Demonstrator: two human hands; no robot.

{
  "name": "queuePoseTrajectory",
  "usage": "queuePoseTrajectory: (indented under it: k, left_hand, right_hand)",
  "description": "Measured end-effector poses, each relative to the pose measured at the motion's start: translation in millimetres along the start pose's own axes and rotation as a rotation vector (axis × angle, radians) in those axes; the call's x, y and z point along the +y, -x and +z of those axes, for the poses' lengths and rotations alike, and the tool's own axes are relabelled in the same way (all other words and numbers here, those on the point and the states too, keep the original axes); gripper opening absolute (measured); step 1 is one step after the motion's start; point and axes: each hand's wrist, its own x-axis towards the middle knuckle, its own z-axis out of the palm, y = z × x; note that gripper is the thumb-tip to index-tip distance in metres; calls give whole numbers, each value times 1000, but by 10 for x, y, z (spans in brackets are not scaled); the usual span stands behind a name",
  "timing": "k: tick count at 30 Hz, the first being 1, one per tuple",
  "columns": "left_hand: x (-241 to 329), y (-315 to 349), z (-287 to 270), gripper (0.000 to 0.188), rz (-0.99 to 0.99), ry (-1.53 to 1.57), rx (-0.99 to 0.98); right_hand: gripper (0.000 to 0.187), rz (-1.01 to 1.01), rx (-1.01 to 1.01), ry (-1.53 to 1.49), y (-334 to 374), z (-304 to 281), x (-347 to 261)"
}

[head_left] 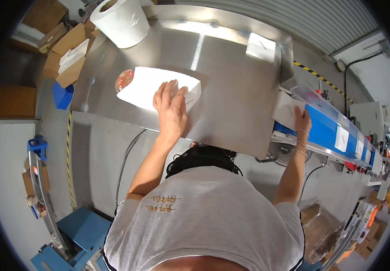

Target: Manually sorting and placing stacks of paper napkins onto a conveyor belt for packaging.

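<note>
My left hand (171,108) lies flat, fingers spread, on a white flat packet (149,88) on the steel table (231,90). A round red-patterned item (124,80) shows at the packet's left end. My right hand (301,121) reaches out to the right and holds another white packet (286,110) at the near end of the blue conveyor belt (326,128). Both forearms come up from my grey shirt at the bottom.
A large white paper roll (121,21) stands at the table's far left corner. A small white sheet (261,46) lies at the far right. More white packets (342,138) ride the conveyor. Cardboard boxes (63,43) and a blue bin (62,95) sit left of the table.
</note>
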Motion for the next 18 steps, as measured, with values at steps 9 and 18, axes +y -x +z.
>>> queuePoseTrajectory:
  k: [9,18]
  left_hand:
    - [32,18,-27,30,36,7,-18]
    - [-80,-30,-69,39,-45,1,-2]
  right_hand:
    - [59,-793,-459,-360,677,507,-1911]
    - [21,-348,-891,-950,971,815,-2252]
